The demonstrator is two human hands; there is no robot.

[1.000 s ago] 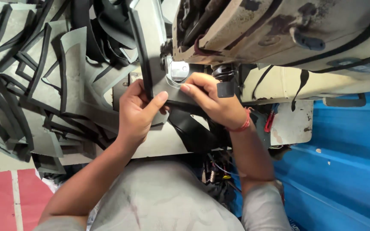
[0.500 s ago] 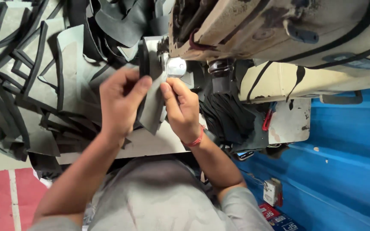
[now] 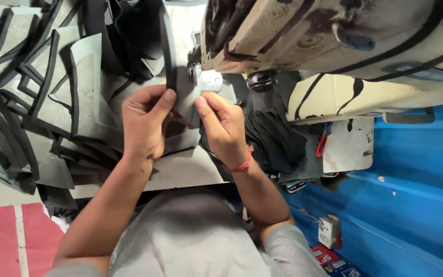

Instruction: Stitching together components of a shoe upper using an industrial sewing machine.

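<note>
— What are the two hands doing at the sewing machine (image 3: 334, 41)?

— Both are on one grey piece with black edging (image 3: 183, 97), held just below the machine's head, right at its shiny metal foot (image 3: 211, 81). The left hand (image 3: 142, 125) has its grip clenched on the piece's left side, thumb pressed on top near the black edge. The right hand (image 3: 224, 125) pinches the right side of the same piece, thumb and forefinger closed on it, just beneath the foot.

— Is the piece flat?

— No, it stands up from the surface (image 3: 190, 172), its black edge running upward toward the machine.

— What lies around it?

— Left of the machine, a large heap of similar grey pieces with black borders (image 3: 32, 97) covers the surface, well apart from the right hand but close beside the left. Below the machine, to the right of the right wrist, dark cloth (image 3: 278, 138) hangs down. A red thread band (image 3: 242, 164) circles that wrist.

— Anything else near the machine?

— A small red-handled tool (image 3: 322, 143) hangs below the machine's body, by a pale plate (image 3: 349, 146). Further down from the machine is a blue panel (image 3: 411, 205) with a small white switch box (image 3: 328, 231).
</note>
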